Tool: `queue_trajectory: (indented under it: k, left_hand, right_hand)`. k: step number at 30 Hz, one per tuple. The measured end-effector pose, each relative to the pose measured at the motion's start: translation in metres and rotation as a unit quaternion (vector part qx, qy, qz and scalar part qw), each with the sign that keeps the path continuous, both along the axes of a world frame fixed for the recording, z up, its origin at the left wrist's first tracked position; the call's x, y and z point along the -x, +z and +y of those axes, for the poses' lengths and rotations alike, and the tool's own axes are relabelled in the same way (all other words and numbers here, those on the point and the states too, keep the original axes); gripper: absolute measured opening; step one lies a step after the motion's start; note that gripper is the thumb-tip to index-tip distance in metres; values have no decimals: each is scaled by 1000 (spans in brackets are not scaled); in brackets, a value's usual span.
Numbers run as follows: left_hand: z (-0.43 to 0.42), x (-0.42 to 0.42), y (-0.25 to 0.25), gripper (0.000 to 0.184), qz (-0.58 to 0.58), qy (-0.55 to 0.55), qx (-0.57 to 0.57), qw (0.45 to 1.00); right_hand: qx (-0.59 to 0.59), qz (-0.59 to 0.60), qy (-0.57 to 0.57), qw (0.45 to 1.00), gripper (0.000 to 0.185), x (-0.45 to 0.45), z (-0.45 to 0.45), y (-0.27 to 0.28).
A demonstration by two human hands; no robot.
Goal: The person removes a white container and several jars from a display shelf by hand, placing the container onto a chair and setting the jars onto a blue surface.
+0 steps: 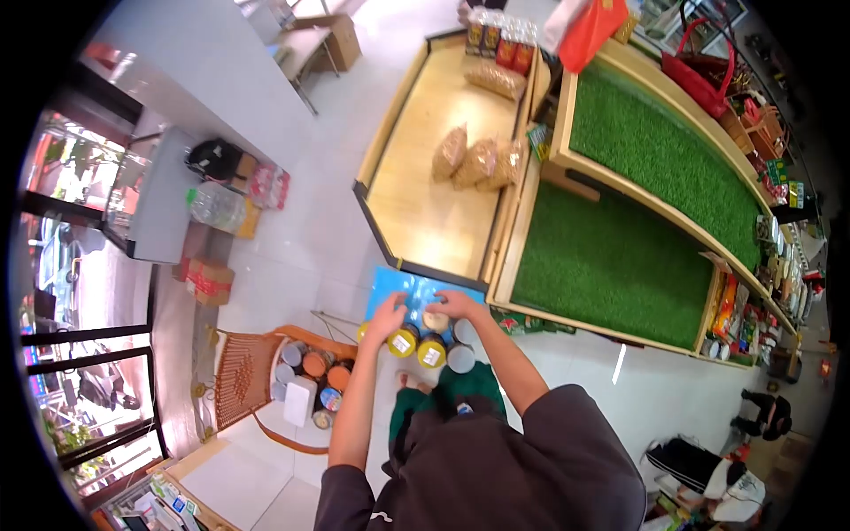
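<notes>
A blue surface (390, 281) sits at the near end of the wooden display table, with several lidded jars on it. My left hand (387, 315) rests at its left part, above a yellow-lidded jar (402, 343); whether its fingers hold anything is too small to tell. My right hand (454, 304) reaches over a jar with a pale lid (436, 320), fingers spread along its far side. Nearer my body stand another yellow-lidded jar (431, 353) and a grey-lidded jar (460, 358).
Bagged goods (478, 164) and bottles lie on the wooden table (416, 177). Green turf shelves (611, 265) stand to the right. A wicker chair (243, 376) holds more jars at the left. Two people are at the lower right.
</notes>
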State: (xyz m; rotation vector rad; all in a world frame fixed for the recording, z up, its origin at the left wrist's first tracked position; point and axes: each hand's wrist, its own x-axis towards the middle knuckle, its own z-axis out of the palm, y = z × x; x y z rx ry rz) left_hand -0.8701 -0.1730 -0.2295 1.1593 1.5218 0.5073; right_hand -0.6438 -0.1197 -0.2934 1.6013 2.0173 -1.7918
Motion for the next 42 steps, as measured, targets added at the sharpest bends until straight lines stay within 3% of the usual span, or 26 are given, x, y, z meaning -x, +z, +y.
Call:
queue_trajectory:
  k: [1,3,7,9,10,12,14,16,19,20,23,25,27,29,30,33,36,42]
  left_hand:
    - [-5,5,10,41,15,-19,-52,998]
    - [-24,15,34,39,-79,51,-18,995]
    - [-75,39,70,38,-95,83,-84,988]
    - [-108,48,88,37,-158,133,-57,977]
    - [-119,49,93,37,-163,131,-65,976]
    - [-145,53,103,36,-203,124,-34,971]
    - [-160,46,108,35,-233,104,-43,966]
    - [-182,38,103,35,-262,88,-49,960]
    - [-219,40,67,34,-231,64,-30,970]
    - [-238,44,40,34,-219,88,-5,972]
    - [-301,66,-18,38,-245,176,138,943]
    - [-354,81,-56,34,-166,224,190,941]
    - [-413,119,-154,35,-64,201,302,930]
    - [-452,122,-152,36,0,176,314,933]
    - [-470,126,-122,40,1,159,319,934]
    - [-467,115,-100,37,11,129,345,930]
    - [-447,92,-94,37,33,81,343,935]
    - [-354,-49,-101,39,93,-22,267,959]
  right_hand:
    - [-25,-17,5,1000,89,3,1,-2]
    - [-50,-38,11,998,83,5,-3,7]
    - [-67,-50,-33,996,75,5,-21,41]
    - [-199,-25,-81,976,64,2,-36,57]
    - [-208,-28,-81,974,64,1,-40,70]
    - [-223,-5,-195,955,56,-1,-59,87]
    - [-250,-20,-211,945,50,-8,-84,95]
    - [-317,47,-263,910,44,-20,-111,97]
    - [-420,-25,-269,866,25,-36,-166,121]
    - [-451,23,-299,841,24,-47,-183,112]
    - [-429,-2,-402,809,16,-88,-245,82]
    - [-318,-59,-461,826,19,-127,-303,42]
    - [-232,-49,-450,861,29,-173,-375,-6]
    - [153,-11,-530,834,41,-200,-444,-4]
    - [186,-35,-539,821,45,-210,-481,-8]
    - [193,-120,-586,778,43,-231,-572,-28]
    - [185,-45,-713,675,40,-235,-629,-27]
    - [201,28,-730,652,46,-274,-676,-45]
